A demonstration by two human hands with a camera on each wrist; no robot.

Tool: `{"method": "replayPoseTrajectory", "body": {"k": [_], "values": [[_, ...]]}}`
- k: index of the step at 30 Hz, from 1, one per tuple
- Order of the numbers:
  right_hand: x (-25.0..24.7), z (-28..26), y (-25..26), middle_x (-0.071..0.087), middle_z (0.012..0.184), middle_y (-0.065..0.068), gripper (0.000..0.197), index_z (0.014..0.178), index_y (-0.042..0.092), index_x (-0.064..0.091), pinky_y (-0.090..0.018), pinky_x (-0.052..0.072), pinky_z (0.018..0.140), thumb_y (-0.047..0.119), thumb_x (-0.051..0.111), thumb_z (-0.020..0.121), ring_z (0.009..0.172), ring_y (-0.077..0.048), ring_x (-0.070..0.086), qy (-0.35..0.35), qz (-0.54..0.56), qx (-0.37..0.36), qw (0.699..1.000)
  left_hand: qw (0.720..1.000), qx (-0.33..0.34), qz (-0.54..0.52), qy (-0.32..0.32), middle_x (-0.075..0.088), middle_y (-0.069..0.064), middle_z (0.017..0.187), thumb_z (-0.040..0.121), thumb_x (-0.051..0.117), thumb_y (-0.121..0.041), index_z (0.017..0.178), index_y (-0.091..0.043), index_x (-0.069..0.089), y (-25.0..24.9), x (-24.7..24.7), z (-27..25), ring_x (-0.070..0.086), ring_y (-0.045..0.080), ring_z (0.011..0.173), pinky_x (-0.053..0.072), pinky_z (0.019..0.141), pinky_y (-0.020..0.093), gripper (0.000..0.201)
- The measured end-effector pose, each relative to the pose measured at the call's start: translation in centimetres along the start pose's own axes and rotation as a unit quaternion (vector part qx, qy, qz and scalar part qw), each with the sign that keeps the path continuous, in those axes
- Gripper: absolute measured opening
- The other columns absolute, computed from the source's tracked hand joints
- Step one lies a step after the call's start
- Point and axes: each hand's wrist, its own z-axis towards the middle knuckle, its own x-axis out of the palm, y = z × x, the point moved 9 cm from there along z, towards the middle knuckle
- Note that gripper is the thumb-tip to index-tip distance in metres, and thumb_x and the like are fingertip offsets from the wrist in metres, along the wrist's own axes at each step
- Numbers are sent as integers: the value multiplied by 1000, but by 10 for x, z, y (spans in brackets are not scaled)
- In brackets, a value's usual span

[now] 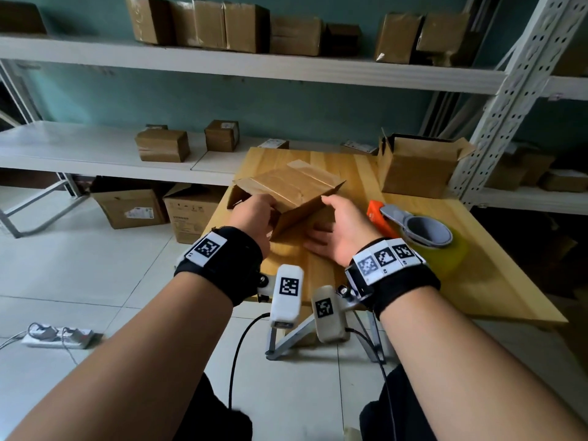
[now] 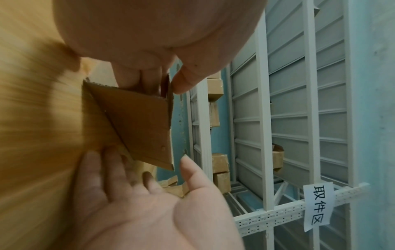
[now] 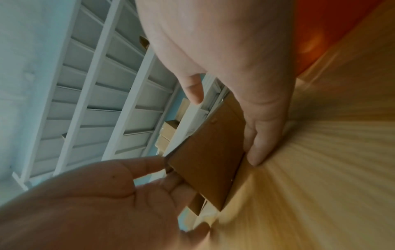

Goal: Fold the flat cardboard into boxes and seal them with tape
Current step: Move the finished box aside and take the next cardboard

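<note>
Your left hand [image 1: 253,214] has its grip clamped on the near flap of the cardboard box [image 1: 288,192]: in the left wrist view the thumb [image 2: 186,81] and the fingers pinch the flap's edge between them. Your right hand [image 1: 342,232] is spread, fingers straight and apart, pressing flat against the lower part of the same flap where it meets the counter [image 1: 477,281]; its thumb is lifted free near the box's upper right corner.

The box lies tilted on its side near the middle of the counter, toward the left edge, with a strip of tape along its upper face and its open end facing you.

A tape dispenser [image 1: 413,230] with an orange head and a yellowish roll sits just right of your right hand, near the counter's right edge. A second box [image 1: 416,168], flaps open, stands upright at the far right corner.
</note>
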Motion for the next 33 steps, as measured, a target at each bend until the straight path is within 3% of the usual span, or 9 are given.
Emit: {"method": "replayPoseTrajectory", "body": {"k": [3, 8, 12, 16, 19, 21, 27, 30, 33], "values": [[3, -5, -5, 63, 130, -16, 33, 126, 26, 55, -49, 59, 91, 46, 61, 100, 111, -35, 68, 12, -1, 11, 1000, 1000, 2, -20, 22, 77, 13, 101, 96, 52, -6, 104, -11, 71, 0, 8, -1, 71, 25, 90, 58, 89, 33, 21], [-5, 0, -2, 78, 113, -17, 61, 129, 19, 64, -52, 54, 102, 66, 65, 90, 102, -38, 76, 43, -12, 10, 999, 998, -3, 8, 60, 70, 8, 82, 94, 53, -8, 90, -11, 65, 7, 29, -8, 66, 22, 75, 47, 86, 34, 13], [-11, 1, -1, 75, 120, -19, 73, 134, 20, 62, -55, 58, 93, 67, 75, 79, 109, -40, 73, 30, 17, 19, 999, 996, -13, 41, 75, 64, 5, 77, 98, 54, -12, 85, -12, 62, 12, 42, -15, 64, 20, 74, 42, 75, 33, 15], [-10, 4, -1, 73, 125, -16, 78, 136, 15, 63, -54, 54, 97, 64, 73, 76, 119, -36, 67, 18, 38, 27, 999, 989, -15, 66, 130, 66, -5, 65, 98, 51, -22, 73, -22, 60, 14, 57, -27, 68, 14, 76, 29, 92, 45, 27], [-12, 3, 2, 75, 121, -15, 67, 127, 13, 69, -45, 55, 89, 65, 61, 86, 115, -34, 68, 27, 29, 29, 999, 990, 13, 98, 104, 71, -5, 68, 104, 47, -30, 76, -22, 61, 6, 55, -32, 70, 15, 79, 33, 95, 45, 33], [-16, 4, 2, 75, 120, -17, 65, 125, 12, 67, -45, 57, 90, 63, 64, 86, 112, -36, 70, 23, 41, 31, 998, 988, 51, 126, 75, 72, -3, 75, 103, 49, -29, 78, -21, 59, -1, 48, -34, 72, 14, 75, 39, 87, 41, 28], [-27, 3, 9, 71, 123, -24, 52, 127, 18, 63, -69, 54, 94, 44, 78, 84, 109, -49, 69, 26, 121, 11, 992, 984, 119, 129, -1, 54, 6, 84, 105, 50, -26, 83, -19, 52, -22, 11, -24, 53, 18, 69, 39, 61, 30, 23], [-31, 0, 13, 71, 124, -22, 51, 128, 21, 64, -68, 55, 93, 39, 81, 84, 112, -46, 68, 32, 154, 4, 988, 983, 116, 141, -18, 53, 4, 81, 106, 49, -27, 88, -17, 55, -28, -11, -12, 52, 17, 72, 40, 64, 30, 22], [-30, -3, 13, 72, 121, -23, 58, 128, 19, 66, -67, 55, 93, 36, 88, 77, 110, -47, 70, 35, 170, 8, 985, 986, 92, 136, -36, 62, 5, 93, 107, 49, -31, 98, -14, 63, -25, -35, 5, 59, 19, 83, 48, 74, 34, 24]]}}
